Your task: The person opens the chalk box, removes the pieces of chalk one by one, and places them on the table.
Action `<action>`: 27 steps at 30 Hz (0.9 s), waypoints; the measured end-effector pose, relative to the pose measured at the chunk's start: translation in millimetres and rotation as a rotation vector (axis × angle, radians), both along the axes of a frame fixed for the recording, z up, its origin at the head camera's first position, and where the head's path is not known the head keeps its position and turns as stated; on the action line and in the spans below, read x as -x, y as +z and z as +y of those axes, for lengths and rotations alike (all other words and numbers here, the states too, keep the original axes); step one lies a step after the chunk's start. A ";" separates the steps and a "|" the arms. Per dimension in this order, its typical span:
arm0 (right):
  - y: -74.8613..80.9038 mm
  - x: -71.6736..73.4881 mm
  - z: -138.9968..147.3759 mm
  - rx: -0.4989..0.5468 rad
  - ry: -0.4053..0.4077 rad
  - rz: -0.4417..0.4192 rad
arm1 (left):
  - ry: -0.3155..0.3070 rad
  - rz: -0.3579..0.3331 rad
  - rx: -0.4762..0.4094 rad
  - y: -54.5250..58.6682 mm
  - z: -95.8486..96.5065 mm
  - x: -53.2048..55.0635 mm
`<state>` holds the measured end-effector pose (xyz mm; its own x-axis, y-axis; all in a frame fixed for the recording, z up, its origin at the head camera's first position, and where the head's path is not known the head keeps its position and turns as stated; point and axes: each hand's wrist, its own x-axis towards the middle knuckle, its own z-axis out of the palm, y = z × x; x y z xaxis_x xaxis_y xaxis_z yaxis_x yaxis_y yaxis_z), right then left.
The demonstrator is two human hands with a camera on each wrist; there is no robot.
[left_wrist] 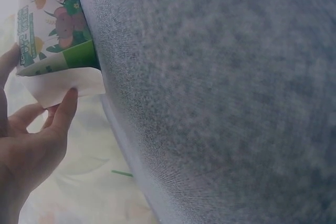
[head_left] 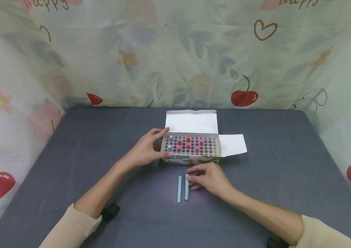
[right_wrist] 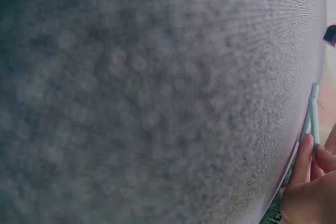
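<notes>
A printed cardboard box (head_left: pixel 191 161) stands on the table, its top folded back. My left hand (head_left: pixel 146 150) holds its left end, thumb at the front and fingers at the back. In the left wrist view that hand (left_wrist: pixel 37 150) lies around the box's end, by a white flap (left_wrist: pixel 65 85). Inside sits a holed tray with several red chalk sticks (head_left: pixel 188 139) and two light blue ones (head_left: pixel 170 137). In front of the box, my right hand (head_left: pixel 211 179) pinches a light blue chalk stick (head_left: pixel 186 193) near its far end. Another blue stick (head_left: pixel 179 189) lies beside it.
Dark grey cloth covers the table (head_left: pixel 271 179). The box's white lid (head_left: pixel 191 122) stands up behind it, and a white side flap (head_left: pixel 233 144) sticks out to the right. A patterned curtain (head_left: pixel 175 69) hangs behind the table.
</notes>
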<state>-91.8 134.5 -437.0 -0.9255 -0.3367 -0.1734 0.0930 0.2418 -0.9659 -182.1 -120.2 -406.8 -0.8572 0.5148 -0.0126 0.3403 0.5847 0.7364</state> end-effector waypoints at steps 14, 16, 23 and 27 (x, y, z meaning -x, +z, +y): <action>-6.9 -0.8 -5.4 -0.082 -0.002 0.023 | -0.004 -0.009 -0.025 -1.0 -0.5 -0.5; -5.9 -0.6 -5.0 -0.081 0.002 0.027 | -0.004 -0.007 -0.024 -1.0 -0.7 -0.2; 1.0 0.9 0.5 -0.130 0.026 0.107 | -0.007 -0.008 -0.021 -1.0 -0.8 0.3; 10.3 0.5 3.7 -0.129 0.067 0.176 | -0.007 -0.002 -0.028 -1.5 -0.1 0.3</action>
